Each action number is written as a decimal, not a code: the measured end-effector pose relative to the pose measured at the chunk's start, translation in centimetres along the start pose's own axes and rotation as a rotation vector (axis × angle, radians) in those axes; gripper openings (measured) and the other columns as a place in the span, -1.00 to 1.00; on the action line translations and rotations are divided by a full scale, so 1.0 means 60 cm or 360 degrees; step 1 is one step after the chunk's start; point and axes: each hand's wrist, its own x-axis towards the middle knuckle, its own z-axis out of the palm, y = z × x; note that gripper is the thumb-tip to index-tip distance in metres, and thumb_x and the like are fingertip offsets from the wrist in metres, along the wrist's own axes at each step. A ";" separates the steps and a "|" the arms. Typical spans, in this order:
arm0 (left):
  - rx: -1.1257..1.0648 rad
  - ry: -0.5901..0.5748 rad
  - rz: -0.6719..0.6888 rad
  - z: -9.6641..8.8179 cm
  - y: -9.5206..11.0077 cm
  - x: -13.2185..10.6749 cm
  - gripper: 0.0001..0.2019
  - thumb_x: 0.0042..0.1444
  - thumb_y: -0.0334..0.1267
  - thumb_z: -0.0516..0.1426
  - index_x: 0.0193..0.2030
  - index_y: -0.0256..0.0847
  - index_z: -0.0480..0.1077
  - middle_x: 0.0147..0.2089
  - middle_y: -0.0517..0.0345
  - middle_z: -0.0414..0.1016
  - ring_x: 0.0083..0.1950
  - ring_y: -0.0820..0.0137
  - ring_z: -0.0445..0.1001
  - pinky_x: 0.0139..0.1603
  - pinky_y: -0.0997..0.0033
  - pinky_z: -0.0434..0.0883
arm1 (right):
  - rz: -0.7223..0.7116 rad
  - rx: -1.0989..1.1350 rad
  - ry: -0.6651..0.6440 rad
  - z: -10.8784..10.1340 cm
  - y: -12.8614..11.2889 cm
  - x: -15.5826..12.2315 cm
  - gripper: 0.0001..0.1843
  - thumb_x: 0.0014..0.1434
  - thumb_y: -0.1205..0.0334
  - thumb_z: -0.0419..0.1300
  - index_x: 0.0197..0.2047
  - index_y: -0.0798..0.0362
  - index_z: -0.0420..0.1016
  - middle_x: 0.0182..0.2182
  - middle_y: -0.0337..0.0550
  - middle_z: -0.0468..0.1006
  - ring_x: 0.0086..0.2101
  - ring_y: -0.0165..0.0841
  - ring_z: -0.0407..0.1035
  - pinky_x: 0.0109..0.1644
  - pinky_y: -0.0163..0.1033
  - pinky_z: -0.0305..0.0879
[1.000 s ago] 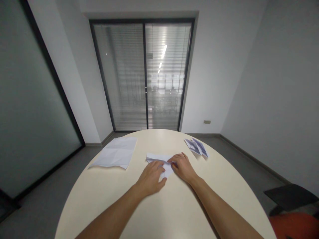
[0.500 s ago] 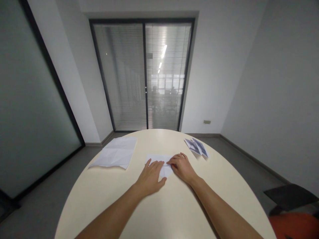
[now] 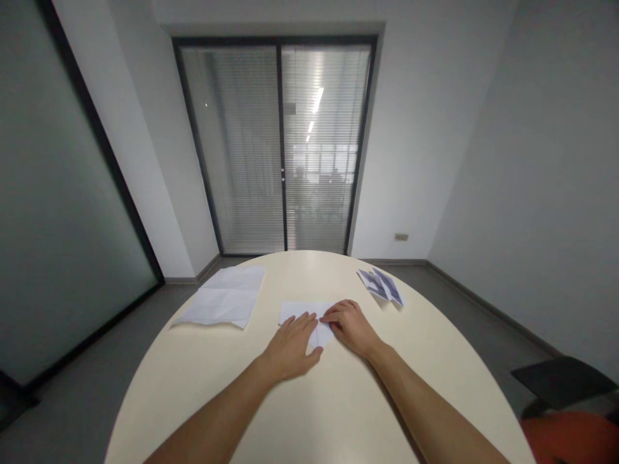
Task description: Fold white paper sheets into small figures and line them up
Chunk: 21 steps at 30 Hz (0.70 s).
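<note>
A small folded sheet of white paper lies on the round table in front of me. My left hand rests flat over its near left part, fingers stretched forward and thumb out to the side. From the right, my right hand has its fingers bent together with the tips pinched at the paper, close to my left fingertips. A crease line runs through the part of the sheet between the two hands. Both palms hide some of the paper.
To the left lies a larger creased white sheet with slightly raised edges. A folded printed paper stands partly up at the back right. A black and orange chair is beside the table at the right.
My right hand has shifted slightly left, its fingertips nearer to my left hand. The folded paper has slid a little left and towards me. My left hand has barely moved.
</note>
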 end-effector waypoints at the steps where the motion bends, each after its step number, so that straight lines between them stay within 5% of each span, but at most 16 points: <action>1: -0.0010 -0.0011 -0.0001 0.001 -0.001 0.000 -0.37 0.25 -0.01 0.02 0.40 -0.19 0.12 0.46 0.00 0.10 0.48 0.19 0.04 0.46 0.06 -0.01 | -0.0001 -0.0001 -0.0002 0.000 0.000 0.000 -0.61 0.18 0.44 0.12 -0.10 -0.19 0.65 -0.15 -0.22 0.65 -0.08 -0.26 0.41 0.14 -0.06 0.08; 10: -0.0084 -0.0011 -0.0039 0.004 -0.007 0.002 -0.37 0.25 0.00 0.03 0.41 -0.15 0.12 0.47 0.05 0.09 0.48 0.18 0.02 0.45 0.01 -0.02 | 0.0156 -0.0078 -0.0054 -0.011 -0.014 0.001 -0.71 0.26 0.21 0.10 -0.10 -0.07 0.65 -0.15 -0.16 0.65 -0.11 -0.24 0.44 0.08 -0.15 0.17; 16: -0.0052 -0.0024 -0.0004 -0.003 -0.007 0.001 -0.39 0.25 0.02 0.03 0.39 -0.16 0.18 0.46 0.03 0.10 0.47 0.13 0.05 0.44 -0.01 0.01 | 0.0451 -0.0227 -0.0048 -0.018 -0.028 0.003 -0.58 0.36 0.06 -0.03 -0.24 0.01 0.64 -0.24 -0.05 0.65 -0.16 -0.23 0.47 -0.11 -0.23 0.26; 21: -0.0037 0.0047 0.0077 -0.010 -0.005 0.002 -0.40 0.21 0.01 0.08 0.35 -0.13 0.23 0.42 0.02 0.20 0.41 0.11 0.16 0.39 0.02 0.12 | 0.0443 -0.0107 -0.0006 -0.009 -0.041 0.004 -0.52 0.42 0.03 -0.13 0.08 0.02 0.53 -0.03 -0.03 0.61 -0.01 -0.23 0.44 0.03 -0.20 0.28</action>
